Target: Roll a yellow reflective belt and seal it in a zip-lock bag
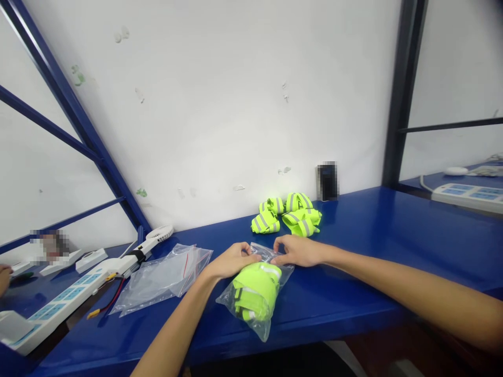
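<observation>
Thumb and curled forefinger of the left hand (232,259) pinch the near-left part of the mouth of a clear plastic bag (261,332); the right hand (302,250), fingers bent inward, grips the same mouth at its right side between thumb and forefinger. The remaining fingers of both hands are folded and partly hidden, so I cannot tell whether they touch the film. The bag lies on the table between the two forearms, mouth end away from the person, and contains a rolled fluorescent yellow-green band (255,288) with pale stripes. Whether the mouth is sealed I cannot make out. Just beyond the hands, near the wall (216,115), sits a cluster of similar rolled bands (265,223) with grey stripes. To their right a dark upright object (327,182), blurred, stands by the wall. Left of the left hand, flat clear bags (161,275) with red lines overlap one another. Beside these run a white power strip (58,308), a cable with yellow connectors (113,301) and a small white fan (160,232). All rest on a blue table (365,235). At the far left edge, part of another person's hand (3,278) shows beyond the blue metal frame (84,112).
</observation>
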A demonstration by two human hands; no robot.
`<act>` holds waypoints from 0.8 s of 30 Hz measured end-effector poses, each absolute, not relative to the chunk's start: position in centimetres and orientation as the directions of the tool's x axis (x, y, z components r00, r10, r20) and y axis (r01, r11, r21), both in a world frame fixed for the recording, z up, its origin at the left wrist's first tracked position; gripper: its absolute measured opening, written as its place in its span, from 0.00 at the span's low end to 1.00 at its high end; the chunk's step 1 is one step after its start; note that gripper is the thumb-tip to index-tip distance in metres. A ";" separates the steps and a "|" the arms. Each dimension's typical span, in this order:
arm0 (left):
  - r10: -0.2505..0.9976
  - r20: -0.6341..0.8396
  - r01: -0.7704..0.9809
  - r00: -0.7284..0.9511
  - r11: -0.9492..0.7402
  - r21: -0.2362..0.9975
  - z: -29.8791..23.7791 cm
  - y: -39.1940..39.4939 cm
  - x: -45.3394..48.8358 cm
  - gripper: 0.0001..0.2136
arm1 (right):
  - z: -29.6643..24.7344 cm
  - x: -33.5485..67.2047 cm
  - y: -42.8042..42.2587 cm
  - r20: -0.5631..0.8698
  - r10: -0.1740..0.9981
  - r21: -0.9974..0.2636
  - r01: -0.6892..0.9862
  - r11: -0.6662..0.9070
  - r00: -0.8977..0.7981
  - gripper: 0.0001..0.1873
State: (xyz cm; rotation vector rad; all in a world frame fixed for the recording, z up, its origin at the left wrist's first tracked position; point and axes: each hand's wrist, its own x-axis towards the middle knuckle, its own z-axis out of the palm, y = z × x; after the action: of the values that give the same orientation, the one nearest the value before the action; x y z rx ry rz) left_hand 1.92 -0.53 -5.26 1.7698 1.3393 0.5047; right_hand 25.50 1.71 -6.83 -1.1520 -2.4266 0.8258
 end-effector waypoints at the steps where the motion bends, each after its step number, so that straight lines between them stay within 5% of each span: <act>1: 0.918 -0.187 0.561 0.348 -0.044 0.827 -5.1 -0.8 1.8 0.24 | -6.6 25.4 1.6 0.050 0.777 -0.613 0.595 0.519 -0.627 0.25; 6: 0.853 -0.148 0.400 0.501 -0.076 0.913 -4.7 -1.5 1.4 0.20 | -4.6 25.0 1.5 0.130 0.705 -0.660 0.469 0.586 -0.698 0.22; 11: 0.805 -0.126 0.378 0.580 -0.130 0.917 -5.6 -1.2 2.1 0.19 | -3.6 25.4 2.2 -0.032 0.661 -0.852 0.366 0.374 -0.750 0.21; 18: 0.799 -0.165 0.399 0.579 -0.101 0.911 -7.0 3.1 1.5 0.21 | -4.6 26.0 3.9 0.014 0.722 -0.658 0.537 0.528 -0.692 0.26; 24: 0.817 -0.151 0.346 0.556 -0.062 0.936 -7.9 4.2 0.6 0.18 | -5.1 26.5 4.0 0.088 0.638 -0.626 0.455 0.633 -0.765 0.24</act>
State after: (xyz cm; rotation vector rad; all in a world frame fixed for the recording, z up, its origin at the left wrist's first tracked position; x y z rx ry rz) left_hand 0.61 4.23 -7.87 1.6520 0.9926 0.5161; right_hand 26.51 3.97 -5.12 -0.8805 -2.5549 0.8575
